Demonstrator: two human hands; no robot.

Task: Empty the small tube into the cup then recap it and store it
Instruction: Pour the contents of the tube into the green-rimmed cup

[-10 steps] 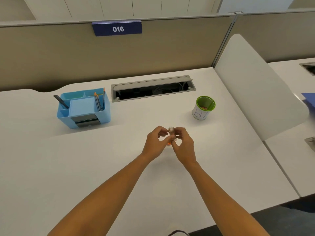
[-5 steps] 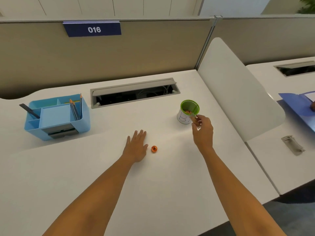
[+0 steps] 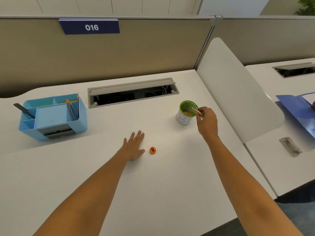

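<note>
A white cup (image 3: 183,119) with a green inside stands on the white desk, with orange bits at its bottom. My right hand (image 3: 207,122) holds a small clear tube (image 3: 196,111) tipped over the cup's right rim, its mouth pointing into the cup. The tube's orange cap (image 3: 152,150) lies on the desk by itself. Just left of the cap rests my left hand (image 3: 134,145), flat on the desk, fingers spread, holding nothing.
A blue desk organiser (image 3: 51,116) with pencils stands at the left. An open cable tray (image 3: 133,92) is set in the desk behind the cup. A white divider panel (image 3: 238,92) rises on the right. Beyond it lie a blue folder (image 3: 296,109) and a small metal clip (image 3: 289,146).
Both hands held the tube together a second ago. The cap has come off onto the desk, my left hand lies flat, and my right hand has carried the tube to the cup and tipped it.
</note>
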